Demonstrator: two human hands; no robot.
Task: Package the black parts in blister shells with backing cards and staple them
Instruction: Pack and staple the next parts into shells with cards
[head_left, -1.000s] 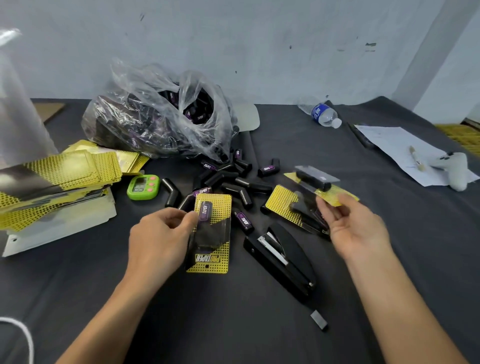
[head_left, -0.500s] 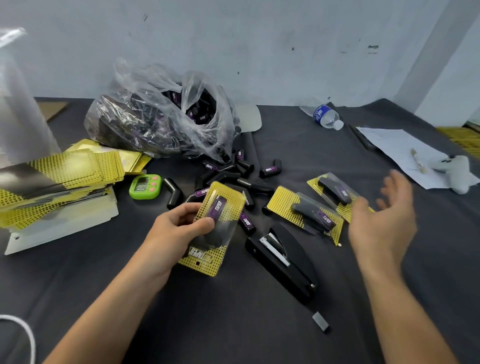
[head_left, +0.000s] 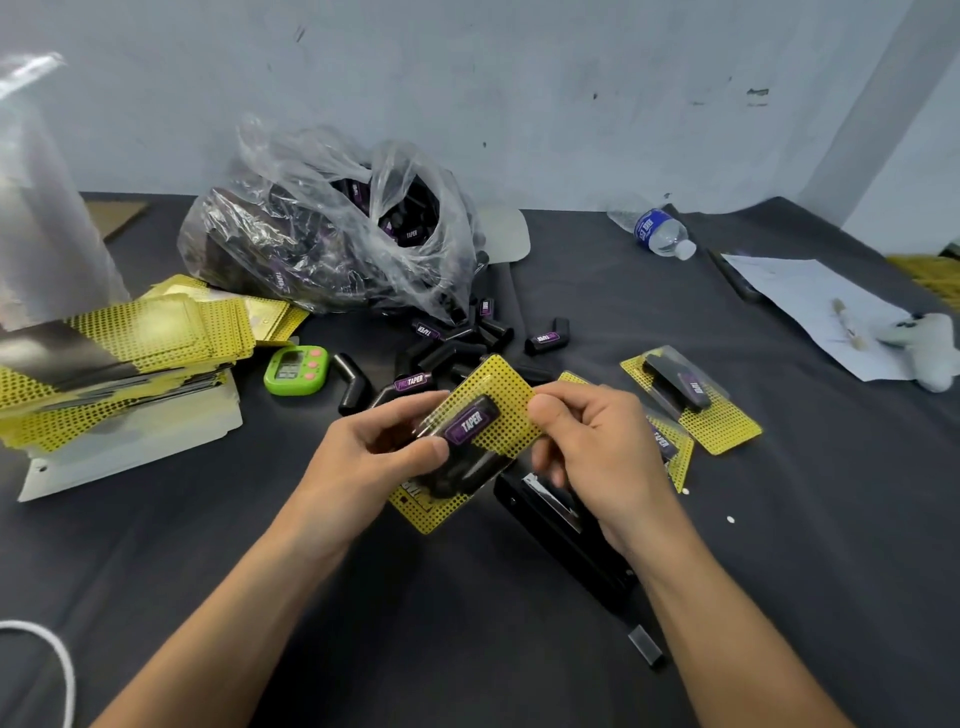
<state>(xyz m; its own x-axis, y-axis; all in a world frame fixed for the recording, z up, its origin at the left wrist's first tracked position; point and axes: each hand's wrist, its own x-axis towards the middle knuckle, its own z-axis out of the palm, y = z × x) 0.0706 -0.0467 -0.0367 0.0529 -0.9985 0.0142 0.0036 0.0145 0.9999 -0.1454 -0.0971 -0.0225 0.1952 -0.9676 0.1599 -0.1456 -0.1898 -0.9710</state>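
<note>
Bringing my right hand (head_left: 597, 452) back, I pinch the blister pack (head_left: 501, 408) alongside my left hand (head_left: 358, 462), stapler (head_left: 563, 538) just beneath, black parts (head_left: 457, 348) crowding behind

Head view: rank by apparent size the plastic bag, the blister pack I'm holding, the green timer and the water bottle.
1. plastic bag
2. blister pack, nearest the camera
3. water bottle and green timer: too alike to rank

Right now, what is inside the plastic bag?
The bag holds black parts with purple labels, seen through its open top. Crumpled, shiny plastic hides how many lie deeper.
</note>
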